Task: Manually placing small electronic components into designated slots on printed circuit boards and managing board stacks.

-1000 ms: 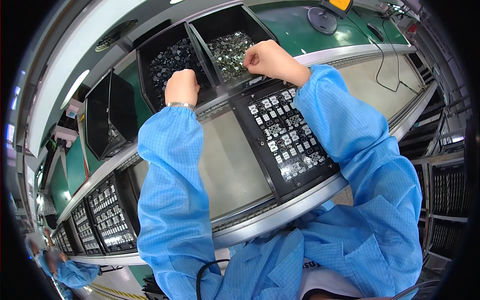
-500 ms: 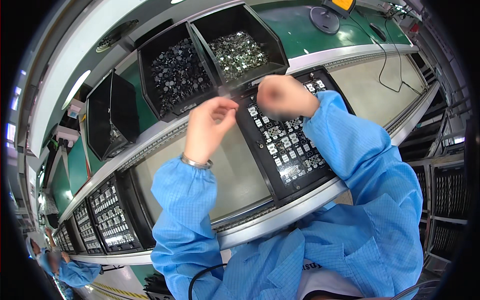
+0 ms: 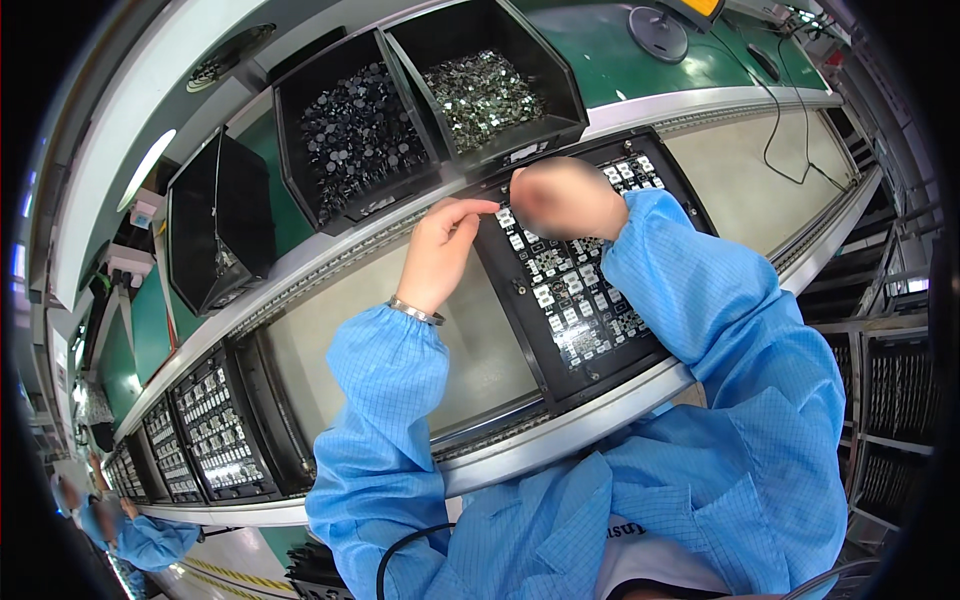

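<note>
My left hand [image 3: 440, 250] reaches to the upper left corner of a black tray [image 3: 530, 335] of small circuit boards. Its index finger is stretched out to the tray's edge, with the thumb apart below it and nothing visible between them. Above the upper part of the tray, my right hand [image 3: 575, 198] covers some of the boards [image 3: 572, 285]. Its fingers are smeared, so whether it holds anything is hidden. Just beyond the tray stand two joined black bins, one with dark round parts [image 3: 360, 135], the other with shiny metal pieces [image 3: 480, 100].
The tray rests on a conveyor with a metal front rail [image 3: 600, 405]. More board trays [image 3: 220, 430] stand farther left. Another black bin [image 3: 222, 225] sits left of the joined bins. A black cable [image 3: 770, 150] lies across the right end. A co-worker's blue sleeve [image 3: 155, 540] shows at lower left.
My left hand has moved right to the tray's corner, and its index finger has straightened. My right hand has shifted slightly down and left, still over the tray.
</note>
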### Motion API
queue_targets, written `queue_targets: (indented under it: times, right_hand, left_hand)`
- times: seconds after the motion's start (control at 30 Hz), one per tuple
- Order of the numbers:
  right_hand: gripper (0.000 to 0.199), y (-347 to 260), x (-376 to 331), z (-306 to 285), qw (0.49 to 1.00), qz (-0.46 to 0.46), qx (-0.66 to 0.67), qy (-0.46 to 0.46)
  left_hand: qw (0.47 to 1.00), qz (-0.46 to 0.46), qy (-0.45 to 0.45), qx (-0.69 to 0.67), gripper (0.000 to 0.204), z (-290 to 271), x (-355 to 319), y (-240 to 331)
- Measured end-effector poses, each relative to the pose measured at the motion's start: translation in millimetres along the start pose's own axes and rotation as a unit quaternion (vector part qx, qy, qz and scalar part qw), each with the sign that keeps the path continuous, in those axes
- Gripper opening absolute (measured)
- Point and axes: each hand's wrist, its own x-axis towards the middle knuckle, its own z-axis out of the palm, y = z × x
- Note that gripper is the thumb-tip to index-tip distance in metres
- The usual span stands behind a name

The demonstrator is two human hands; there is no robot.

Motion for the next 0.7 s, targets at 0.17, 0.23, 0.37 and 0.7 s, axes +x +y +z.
queue_targets:
  times: [0.17,0.23,0.37,0.7]
  right_hand:
    - [0.014,-6,5,-2,0.999,-0.018,-0.02,-0.039]
    - [0.014,-4,6,1,0.999,-0.016,-0.018,-0.032]
    - [0.015,-7,8,1,0.999,0.0,-0.018,-0.047]
    - [0.012,-36,17,-38,0.997,-0.074,-0.028,0.007]
  left_hand:
    - [1.0,-0.011,0.028,-0.004,0.024,1,1,-13]
    - [0.999,-0.026,0.038,-0.025,0.025,1,2,-19]
    - [0.999,-0.026,0.041,-0.012,0.025,-2,2,-23]
    - [0.97,0.124,0.055,0.202,0.012,5,6,-3]
